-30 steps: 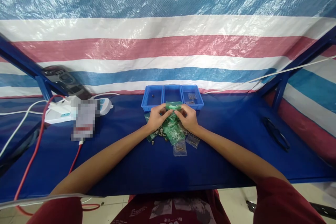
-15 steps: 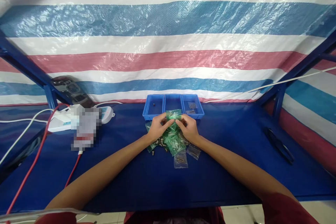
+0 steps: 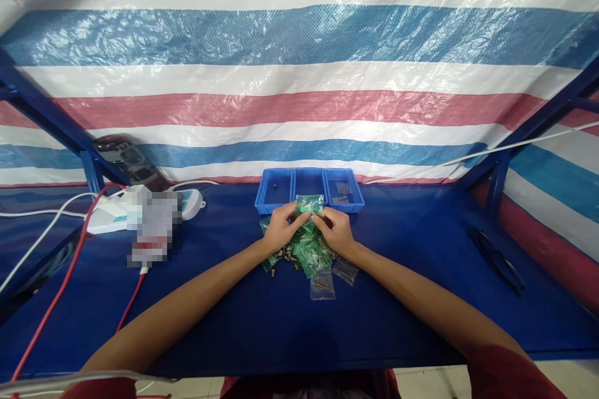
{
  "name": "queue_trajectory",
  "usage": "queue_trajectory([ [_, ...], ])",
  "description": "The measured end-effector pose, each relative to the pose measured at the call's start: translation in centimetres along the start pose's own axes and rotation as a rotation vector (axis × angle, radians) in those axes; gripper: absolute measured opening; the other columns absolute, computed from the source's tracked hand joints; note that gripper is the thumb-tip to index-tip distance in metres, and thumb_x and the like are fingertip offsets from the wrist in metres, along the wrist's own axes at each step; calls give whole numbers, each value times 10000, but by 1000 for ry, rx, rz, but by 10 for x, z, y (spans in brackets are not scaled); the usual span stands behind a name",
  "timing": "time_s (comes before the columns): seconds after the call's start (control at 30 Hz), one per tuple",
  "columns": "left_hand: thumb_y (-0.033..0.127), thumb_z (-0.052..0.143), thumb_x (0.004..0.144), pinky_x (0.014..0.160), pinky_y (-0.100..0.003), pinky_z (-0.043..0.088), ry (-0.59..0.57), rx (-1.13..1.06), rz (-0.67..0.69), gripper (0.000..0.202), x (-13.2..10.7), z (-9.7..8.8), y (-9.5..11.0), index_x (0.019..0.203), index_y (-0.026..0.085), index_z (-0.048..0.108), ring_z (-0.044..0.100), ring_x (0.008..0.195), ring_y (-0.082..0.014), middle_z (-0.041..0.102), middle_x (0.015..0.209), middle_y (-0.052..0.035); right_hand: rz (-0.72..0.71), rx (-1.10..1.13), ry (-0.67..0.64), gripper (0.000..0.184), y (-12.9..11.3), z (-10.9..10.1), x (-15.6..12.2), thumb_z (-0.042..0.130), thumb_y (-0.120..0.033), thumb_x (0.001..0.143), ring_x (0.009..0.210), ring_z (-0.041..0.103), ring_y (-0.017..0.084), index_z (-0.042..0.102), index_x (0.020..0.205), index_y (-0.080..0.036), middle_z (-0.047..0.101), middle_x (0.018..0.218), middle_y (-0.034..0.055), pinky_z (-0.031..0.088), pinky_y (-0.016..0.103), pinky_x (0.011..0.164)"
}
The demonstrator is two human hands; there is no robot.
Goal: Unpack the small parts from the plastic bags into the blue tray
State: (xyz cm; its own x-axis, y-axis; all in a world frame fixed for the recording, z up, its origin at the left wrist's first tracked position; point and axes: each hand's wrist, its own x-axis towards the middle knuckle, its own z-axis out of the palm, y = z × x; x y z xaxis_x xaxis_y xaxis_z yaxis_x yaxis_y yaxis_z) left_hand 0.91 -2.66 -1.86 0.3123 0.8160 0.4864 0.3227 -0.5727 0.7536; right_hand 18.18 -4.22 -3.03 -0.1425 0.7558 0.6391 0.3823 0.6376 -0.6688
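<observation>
My left hand (image 3: 282, 229) and my right hand (image 3: 336, 228) meet above the middle of the table, thumbs close together. Between them they pinch a small green plastic bag (image 3: 309, 202), which stands up in front of the trays. Below lies a heap of green bags (image 3: 311, 255), with small metal parts (image 3: 286, 254) at its left side. Clear bags (image 3: 322, 287) with small parts in them lie at the heap's near edge. Just behind my hands is a blue three-part tray (image 3: 309, 182); its left part holds a dark little piece, its right part some small clear bags.
On the left, a white power strip (image 3: 191, 203) lies with white and red cables (image 3: 60, 290) and a blurred-out device (image 3: 154, 230). A dark object (image 3: 126, 159) leans at the back left. Black glasses (image 3: 498, 260) lie at the right. Striped sheeting (image 3: 299, 109) hangs behind.
Hardly anything differs. Both hands keep their pinch on the green bag, with only a slight shift of the fingers and of the camera's view.
</observation>
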Motion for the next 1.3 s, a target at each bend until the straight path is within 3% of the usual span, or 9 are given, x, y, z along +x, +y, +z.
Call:
queue_trajectory([
  [0.13,398,557,873,470,-200,343,10,-1,7,286,0,0,-1,785,133,621,424,516,-98,485,585,11,9,7,12,331,-3,-2,1,488,-379,903,509,392,115,464,630,-192,392,563,-27,323,256,516],
  [0.27,394,560,872,494,-210,376,9,-6,34,279,2,0,-3,919,139,663,455,547,-106,571,681,-23,34,43,-6,229,-5,-3,2,489,-373,902,544,440,125,553,783,-187,483,636,-7,365,258,542],
  [0.43,385,571,865,485,-207,380,-13,-50,8,279,2,0,-2,988,149,651,458,522,-97,591,707,-20,32,34,-5,222,-5,-3,2,487,-356,902,539,423,122,549,776,-184,453,625,-16,344,256,537],
  [0.77,388,556,876,455,-203,341,-1,-94,-36,262,1,0,3,842,136,618,429,476,-95,475,523,27,26,14,-9,243,-4,-3,2,512,-375,887,535,405,118,534,730,-190,417,599,-28,339,254,540],
  [1.3,372,571,870,479,-229,343,38,-63,21,341,3,-2,3,618,143,590,458,511,-116,479,517,9,35,13,8,285,0,0,0,509,-387,898,538,394,120,498,688,-194,410,597,-29,328,254,544],
])
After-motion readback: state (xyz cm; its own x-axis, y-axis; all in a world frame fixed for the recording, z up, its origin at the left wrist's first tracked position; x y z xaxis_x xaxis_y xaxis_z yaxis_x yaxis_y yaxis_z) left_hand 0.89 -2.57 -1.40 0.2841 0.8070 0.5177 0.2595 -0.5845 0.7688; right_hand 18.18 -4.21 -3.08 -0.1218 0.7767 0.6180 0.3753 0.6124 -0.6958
